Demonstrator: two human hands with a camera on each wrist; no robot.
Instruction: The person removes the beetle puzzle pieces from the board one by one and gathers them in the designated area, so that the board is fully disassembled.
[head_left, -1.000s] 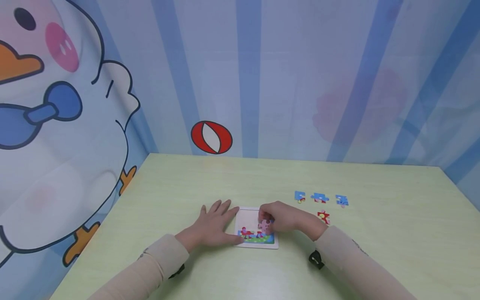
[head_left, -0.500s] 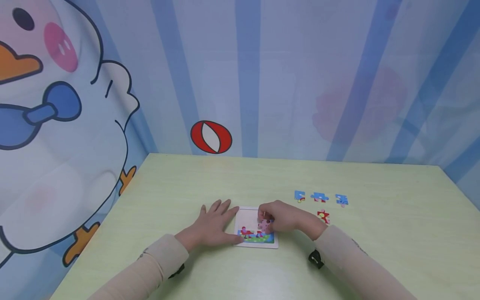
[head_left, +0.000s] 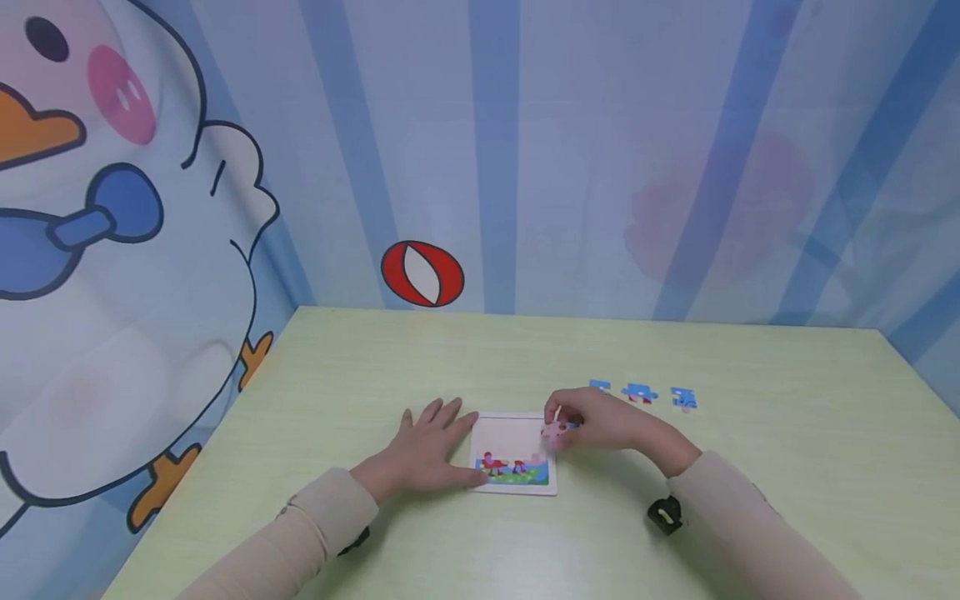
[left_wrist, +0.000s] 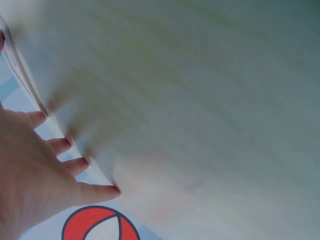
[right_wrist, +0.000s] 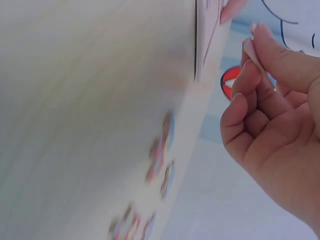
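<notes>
A square puzzle board (head_left: 513,432) with a white rim lies on the table, a strip of colourful picture along its near part and a pale, bare upper part. My left hand (head_left: 426,457) is spread flat at the board's left edge, thumb on its lower left corner; the left wrist view shows its straight fingers (left_wrist: 62,146). Between thumb and fingers, my right hand (head_left: 603,419) pinches a pink puzzle piece (head_left: 553,435) over the board's right edge. That piece looks thin and edge-on in the right wrist view, lifted above the table (right_wrist: 100,125).
Beyond the right hand lie loose blue puzzle pieces: one partly covered (head_left: 599,384), a middle piece (head_left: 640,392) and a right-hand piece (head_left: 683,397). Several loose pieces (right_wrist: 167,132) appear blurred in the right wrist view. A patterned curtain (head_left: 570,167) hangs behind the table.
My right hand has lifted the pink piece off the board's picture and moved right and slightly away. It now covers the loose red piece in the head view. The left hand stays put.
</notes>
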